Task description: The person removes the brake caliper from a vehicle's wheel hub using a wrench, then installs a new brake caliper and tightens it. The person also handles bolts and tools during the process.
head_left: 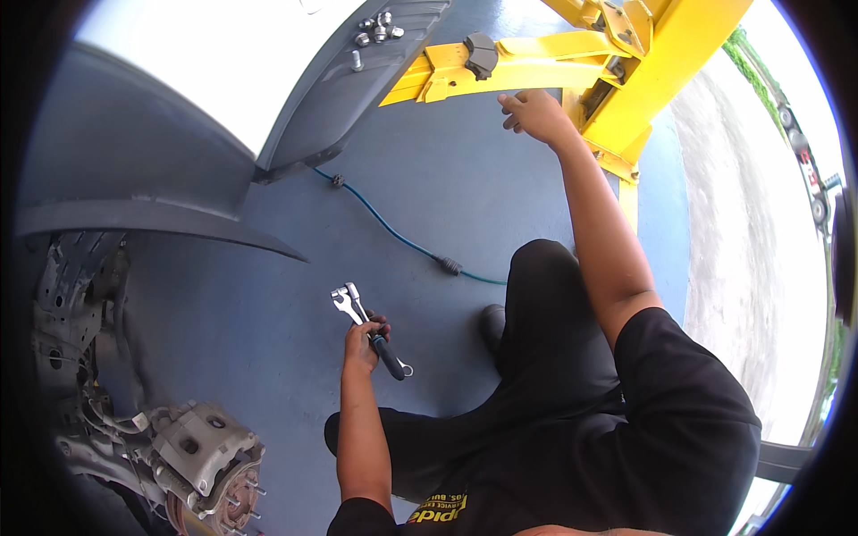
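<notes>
My left hand [365, 343] is closed round a combination wrench [347, 305] and a ratchet with a dark handle [388, 356], held together above the floor. Their shiny heads point up and away from me. My right hand [534, 116] is stretched out near a yellow lift arm [554, 71], its fingers loosely bent and apart, with nothing seen in them. A dark brake pad [481, 56] lies on that lift arm, a little beyond the hand. At the lower left, a brake caliper [204, 438] sits over a rusty disc hub [241, 496] with bare wheel studs.
Several lug nuts [380, 29] and a single bolt [357, 61] rest on the car's dark sill. A teal hose [384, 219] runs across the blue floor [295, 348]. The yellow lift post [661, 80] stands at the right; the fender [134, 152] overhangs the left.
</notes>
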Tool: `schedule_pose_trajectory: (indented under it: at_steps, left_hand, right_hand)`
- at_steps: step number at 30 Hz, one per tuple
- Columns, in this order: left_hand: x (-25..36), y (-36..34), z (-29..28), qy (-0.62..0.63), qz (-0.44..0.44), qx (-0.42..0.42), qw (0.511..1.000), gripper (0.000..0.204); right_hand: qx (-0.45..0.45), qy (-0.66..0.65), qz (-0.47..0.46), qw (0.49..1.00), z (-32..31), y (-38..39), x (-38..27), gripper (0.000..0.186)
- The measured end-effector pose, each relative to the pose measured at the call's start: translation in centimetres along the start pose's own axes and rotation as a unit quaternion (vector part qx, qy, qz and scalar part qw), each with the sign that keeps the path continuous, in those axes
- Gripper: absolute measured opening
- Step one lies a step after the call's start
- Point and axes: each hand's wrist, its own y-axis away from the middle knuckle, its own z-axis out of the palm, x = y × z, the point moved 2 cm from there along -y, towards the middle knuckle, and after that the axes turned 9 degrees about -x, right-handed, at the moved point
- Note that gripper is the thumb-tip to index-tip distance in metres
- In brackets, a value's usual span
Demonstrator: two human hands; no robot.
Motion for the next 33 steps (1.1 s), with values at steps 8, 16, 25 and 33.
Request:
schedule_pose_trajectory:
  at_steps: [8, 16, 25, 33]
  left_hand:
    - [1.8, -0.3, -0.1, 0.158, -0.021, -0.023, 0.987, 0.012]
    - [2.1, 0.6, 4.0, 0.241, -0.035, -0.041, 0.969, 0.020]
    - [-0.2, 1.8, 7.8, 0.165, -0.015, -0.042, 0.985, 0.019]
    - [0.9, 4.7, 9.0, 0.168, 0.051, -0.072, 0.982, 0.019]
  right_hand:
    - [-0.125, -0.012, -0.084, 0.988, 6.2, -0.2, -0.3, 0.037]
    - [-0.258, -0.036, -0.072, 0.963, 8.8, 0.9, 1.5, 0.037]
    - [-0.325, 0.105, -0.170, 0.924, 11.9, 4.5, -3.3, 0.011]
    - [-0.249, 0.146, -0.157, 0.944, 11.0, 5.4, -1.7, 0.022]
